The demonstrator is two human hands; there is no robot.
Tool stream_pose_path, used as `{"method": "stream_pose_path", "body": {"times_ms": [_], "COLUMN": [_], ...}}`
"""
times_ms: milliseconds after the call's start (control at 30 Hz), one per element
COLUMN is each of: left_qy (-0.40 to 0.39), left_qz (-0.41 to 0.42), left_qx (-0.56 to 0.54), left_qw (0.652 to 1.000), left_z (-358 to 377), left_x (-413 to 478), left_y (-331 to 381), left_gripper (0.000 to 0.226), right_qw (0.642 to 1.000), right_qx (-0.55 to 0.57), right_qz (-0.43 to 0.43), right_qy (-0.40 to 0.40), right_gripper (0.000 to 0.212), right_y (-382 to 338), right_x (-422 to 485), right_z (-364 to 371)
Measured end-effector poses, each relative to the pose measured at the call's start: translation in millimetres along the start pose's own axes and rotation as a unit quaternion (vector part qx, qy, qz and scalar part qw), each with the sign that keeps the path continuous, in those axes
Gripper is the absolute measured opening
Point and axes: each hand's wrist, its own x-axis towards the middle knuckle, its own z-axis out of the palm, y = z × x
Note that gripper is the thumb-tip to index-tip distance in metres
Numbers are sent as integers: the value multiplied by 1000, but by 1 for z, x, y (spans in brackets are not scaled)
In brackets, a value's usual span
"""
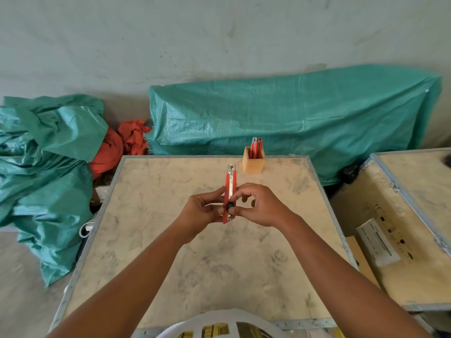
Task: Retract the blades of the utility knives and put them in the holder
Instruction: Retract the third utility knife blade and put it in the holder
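Observation:
A red utility knife (230, 186) with a metal rail is held above the middle of the table, its tip pointing away from me. My left hand (200, 212) grips its lower body from the left. My right hand (261, 206) pinches the black slider knob near the knife's lower end with thumb and forefinger. A short piece of metal shows at the knife's far tip. A small wooden holder (253, 164) stands at the table's far edge, with two or three red knives (256, 146) upright in it.
The table (170, 240) is a pale board with a metal rim. A second crate (402, 240) stands close on the right. Green tarpaulins (292, 113) and orange cloth (122, 145) lie behind and to the left.

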Motion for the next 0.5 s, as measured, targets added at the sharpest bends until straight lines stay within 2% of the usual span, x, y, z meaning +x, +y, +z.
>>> {"method": "stream_pose_path", "body": {"times_ms": [133, 333, 500], "left_qy": [4, 10, 12], "left_qz": [10, 16, 17], "left_qx": [-3, 3, -4], "left_qw": [1000, 1000, 1000], "left_z": [3, 7, 11], "left_x": [4, 10, 15], "left_y": [3, 6, 7], "left_gripper": [52, 52, 51], "right_qw": [1000, 999, 999], "right_qx": [13, 17, 34], "right_qz": [-15, -11, -24], "right_qy": [16, 36, 17], "right_gripper": [28, 24, 27], "right_y": [1, 3, 10], "right_x": [0, 5, 8], "right_z": [-3, -9, -17]}}
